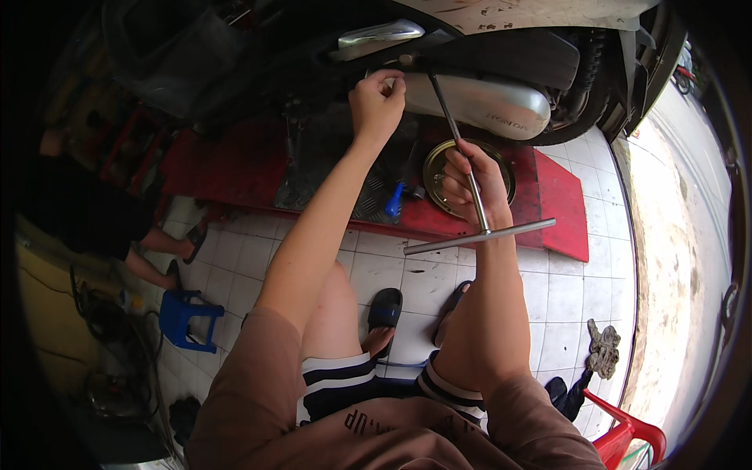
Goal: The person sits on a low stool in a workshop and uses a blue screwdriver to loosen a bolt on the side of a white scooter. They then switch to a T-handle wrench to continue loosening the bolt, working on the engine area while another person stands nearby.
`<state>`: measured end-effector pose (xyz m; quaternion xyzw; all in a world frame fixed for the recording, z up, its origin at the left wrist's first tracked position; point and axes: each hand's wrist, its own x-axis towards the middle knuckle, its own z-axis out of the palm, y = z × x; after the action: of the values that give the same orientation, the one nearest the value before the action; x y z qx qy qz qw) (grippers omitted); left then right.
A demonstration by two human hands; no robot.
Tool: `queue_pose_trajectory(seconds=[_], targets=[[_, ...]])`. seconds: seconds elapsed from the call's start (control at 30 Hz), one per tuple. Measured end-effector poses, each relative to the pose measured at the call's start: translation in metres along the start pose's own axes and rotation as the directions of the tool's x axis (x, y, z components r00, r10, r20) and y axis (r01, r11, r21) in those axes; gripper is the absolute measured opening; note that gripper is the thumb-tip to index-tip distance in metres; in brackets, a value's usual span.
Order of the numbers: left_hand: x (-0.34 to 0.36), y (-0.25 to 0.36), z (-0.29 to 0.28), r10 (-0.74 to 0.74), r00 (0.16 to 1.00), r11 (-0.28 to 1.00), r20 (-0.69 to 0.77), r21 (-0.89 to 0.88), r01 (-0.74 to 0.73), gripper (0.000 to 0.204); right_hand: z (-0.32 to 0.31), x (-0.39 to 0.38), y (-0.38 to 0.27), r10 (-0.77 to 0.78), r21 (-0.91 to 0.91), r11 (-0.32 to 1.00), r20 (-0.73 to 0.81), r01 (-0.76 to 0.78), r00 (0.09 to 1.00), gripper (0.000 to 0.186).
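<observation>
My right hand (476,178) is closed around the shaft of a T-handle wrench (448,117). Its crossbar lies over my right wrist, and its far tip reaches up to the side of a motor scooter, just above the silver engine cover (478,103). Beside that tip, my left hand (378,102) is held up against the scooter with its fingers curled into a pinch; whatever is between the fingertips is hidden. Under my right hand sits a round gold-coloured tray (435,193) on the red stand. A blue-handled tool (394,200) lies to the left of the tray.
The scooter stands over a red lift platform (564,205). A blue stool (190,321) is at the left, near another person's legs (157,249). At the lower right are a red plastic chair (627,429) and a crumpled rag (603,348) on the white tiles.
</observation>
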<state>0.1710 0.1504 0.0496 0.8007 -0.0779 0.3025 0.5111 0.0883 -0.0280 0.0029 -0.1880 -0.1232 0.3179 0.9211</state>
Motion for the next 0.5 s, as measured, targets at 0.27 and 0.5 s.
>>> queue_pose_trajectory(seconds=[0.27,0.5], targets=[[0.036,0.006,0.068,0.142,0.984,0.864,-0.109,0.499,-0.07,0.021,-0.017,-0.055,-0.048,-0.081,0.028,0.996,-0.008,0.082,0.997,0.044],[-0.002,0.011,0.064,0.253,0.96,0.905,-0.121,0.38,-0.191,0.017,-0.005,-0.07,-0.056,-0.121,-0.072,0.991,-0.078,0.115,0.99,0.044]])
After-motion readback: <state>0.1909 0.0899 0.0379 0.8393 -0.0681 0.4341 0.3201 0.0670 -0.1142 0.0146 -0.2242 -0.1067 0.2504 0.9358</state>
